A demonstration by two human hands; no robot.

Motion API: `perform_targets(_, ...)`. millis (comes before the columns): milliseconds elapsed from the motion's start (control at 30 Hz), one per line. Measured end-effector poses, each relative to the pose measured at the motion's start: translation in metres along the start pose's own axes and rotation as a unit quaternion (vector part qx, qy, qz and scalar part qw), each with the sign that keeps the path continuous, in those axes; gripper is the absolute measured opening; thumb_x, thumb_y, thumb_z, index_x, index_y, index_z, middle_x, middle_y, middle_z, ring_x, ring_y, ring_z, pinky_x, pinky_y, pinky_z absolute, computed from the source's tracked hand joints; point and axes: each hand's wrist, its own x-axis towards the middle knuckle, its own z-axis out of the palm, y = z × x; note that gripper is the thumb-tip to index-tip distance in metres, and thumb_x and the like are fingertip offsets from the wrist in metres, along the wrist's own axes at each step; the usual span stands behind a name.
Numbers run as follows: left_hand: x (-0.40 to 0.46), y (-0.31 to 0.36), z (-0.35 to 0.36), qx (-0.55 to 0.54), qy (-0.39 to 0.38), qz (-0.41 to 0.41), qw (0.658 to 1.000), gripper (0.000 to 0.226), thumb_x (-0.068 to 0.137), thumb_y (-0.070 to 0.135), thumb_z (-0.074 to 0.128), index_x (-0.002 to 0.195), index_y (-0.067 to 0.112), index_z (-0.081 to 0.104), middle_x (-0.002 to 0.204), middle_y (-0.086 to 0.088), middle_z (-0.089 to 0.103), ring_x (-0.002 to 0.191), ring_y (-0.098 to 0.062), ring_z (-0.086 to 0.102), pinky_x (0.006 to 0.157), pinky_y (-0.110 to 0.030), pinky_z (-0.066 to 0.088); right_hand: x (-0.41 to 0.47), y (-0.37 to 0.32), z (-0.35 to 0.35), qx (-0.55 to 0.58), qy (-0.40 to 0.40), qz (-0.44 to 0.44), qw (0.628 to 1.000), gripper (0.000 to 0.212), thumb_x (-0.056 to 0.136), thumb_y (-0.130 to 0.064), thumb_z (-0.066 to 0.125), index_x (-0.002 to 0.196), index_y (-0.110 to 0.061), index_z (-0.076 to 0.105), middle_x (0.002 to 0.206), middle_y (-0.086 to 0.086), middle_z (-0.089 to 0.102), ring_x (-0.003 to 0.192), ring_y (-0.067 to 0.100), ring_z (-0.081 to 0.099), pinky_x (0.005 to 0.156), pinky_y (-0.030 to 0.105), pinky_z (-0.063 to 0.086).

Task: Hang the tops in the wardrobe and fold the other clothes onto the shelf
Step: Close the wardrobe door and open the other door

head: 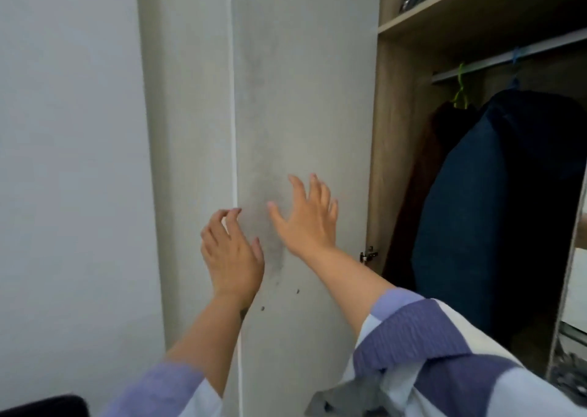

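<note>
Two hands up at a closed grey wardrobe door [301, 99], neither holding anything. Left hand [233, 251]: fingers loosely curled, tips at the pale seam [234, 162] where this door meets the next panel [190, 130]; cannot tell whether they have hooked the edge. Right hand [306, 218]: fingers spread, palm facing the door face, at or just off it; contact not clear. To the right the wardrobe stands open: a rail [508, 57] with a green hanger [460, 91] and a blue clip or hanger [517, 55], a dark blue garment [495, 210] and a brownish one [419, 178] hanging below it, and an upper shelf [476, 6] with something dark on it. No loose clothes waiting to be sorted are in view; a grey cloth [343, 400] shows at the bottom edge near the striped sleeve [428, 337], too cropped to identify. Judgement: the step is opening this second door for more access. No handle visible, only two small holes [279, 299] low on the face, so the seam edge is the likely purchase. Best to get the left fingertips behind the edge, pull along the hinge arc, and let the right palm steady the panel rather than push against it. Keep the sleeve clear of the hinge [368, 254].
</note>
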Motion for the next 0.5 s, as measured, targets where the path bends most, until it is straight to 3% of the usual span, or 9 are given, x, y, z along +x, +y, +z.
perform_targets(67,0.005,-0.011,-0.006,-0.089,-0.057,-0.076,0.992,0.071,0.085,0.017,0.067,0.144,0.004,0.028,0.142,-0.018,0.035,0.127,-0.035,0.04,0.102,-0.043,0.036,0.004,-0.025,0.006,0.02,-0.018,-0.016,1.0,0.075,0.089,-0.058,0.042,0.15,-0.027,0.013,0.161,0.007,-0.001,0.147,0.026,-0.003,0.118,0.05,0.001)
perform_targets(133,0.01,-0.02,-0.006,-0.205,-0.148,-0.129,0.959,0.075,0.09,0.017,0.062,0.149,0.007,0.017,0.146,-0.012,0.038,0.13,-0.029,0.042,0.105,-0.038,0.035,0.012,-0.045,0.013,0.041,-0.029,-0.015,0.999,0.082,0.087,-0.06,0.044,0.152,-0.026,0.005,0.161,0.006,-0.007,0.147,0.027,-0.007,0.118,0.051,0.002)
perform_targets(200,0.009,-0.025,-0.003,-0.256,-0.208,-0.147,0.932,0.066,0.092,0.014,0.06,0.148,0.008,0.026,0.142,-0.009,0.046,0.127,-0.026,0.048,0.106,-0.037,0.039,0.021,-0.059,0.021,0.059,-0.033,0.001,0.998,0.089,0.085,-0.062,0.047,0.152,-0.027,-0.001,0.16,0.005,-0.013,0.147,0.028,-0.009,0.117,0.055,0.005)
perform_targets(333,0.004,-0.026,0.0,-0.247,-0.174,-0.141,0.943,0.043,0.092,0.011,0.057,0.134,0.009,0.046,0.132,-0.006,0.057,0.116,-0.023,0.057,0.098,-0.043,0.047,0.031,-0.07,0.037,0.084,-0.039,0.047,0.995,0.094,0.085,-0.058,0.053,0.15,-0.029,-0.008,0.159,0.005,-0.013,0.146,0.03,-0.002,0.114,0.058,0.015)
perform_targets(500,-0.008,-0.017,-0.01,-0.231,-0.129,-0.094,0.96,0.027,0.091,0.019,0.06,0.118,0.019,0.055,0.112,0.008,0.065,0.087,-0.007,0.061,0.073,-0.024,0.046,0.019,-0.06,0.035,0.063,0.002,0.058,0.996,0.09,0.087,-0.037,0.057,0.151,-0.027,-0.005,0.16,0.005,-0.002,0.144,0.029,0.013,0.108,0.049,0.033)
